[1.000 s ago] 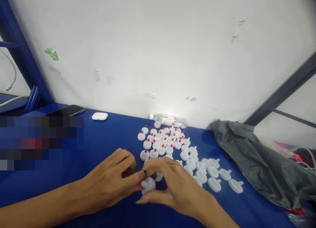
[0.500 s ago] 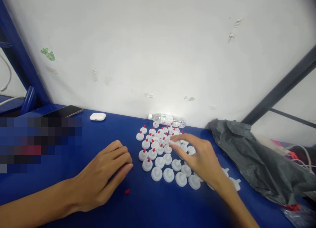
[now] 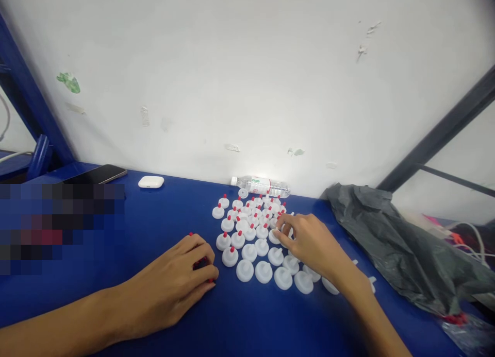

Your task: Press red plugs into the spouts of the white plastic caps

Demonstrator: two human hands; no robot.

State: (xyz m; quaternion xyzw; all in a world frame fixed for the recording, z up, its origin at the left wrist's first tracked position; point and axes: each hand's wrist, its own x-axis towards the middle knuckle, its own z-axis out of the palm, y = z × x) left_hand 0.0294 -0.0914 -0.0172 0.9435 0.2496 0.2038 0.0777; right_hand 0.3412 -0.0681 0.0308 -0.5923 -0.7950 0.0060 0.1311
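My left hand (image 3: 183,277) rests on the blue table with its fingers curled. A small red cap (image 3: 211,280) shows at its thumb and fingertip, and more red bits show between and beyond the fingers. Over the group of white lids, my right hand (image 3: 309,241) pinches the spout of a round white lid (image 3: 273,237) between thumb and fingertip. Several white lids with red caps on their spouts (image 3: 230,257) stand upright behind and left of it. Nearer me are several bare-spouted white lids (image 3: 263,272), some partly hidden under the right hand and forearm.
A clear plastic bottle (image 3: 263,185) lies along the wall behind the lids. A white earbud case (image 3: 151,182) and a dark phone (image 3: 98,175) lie at the back left. On the right a grey plastic bag (image 3: 379,238) spreads over the table (image 3: 240,321).
My hands have parted; the right has moved right and away to the lids. A red cap seen lying loose half a second ago is gone from that spot, and my left hand has closed nearby.
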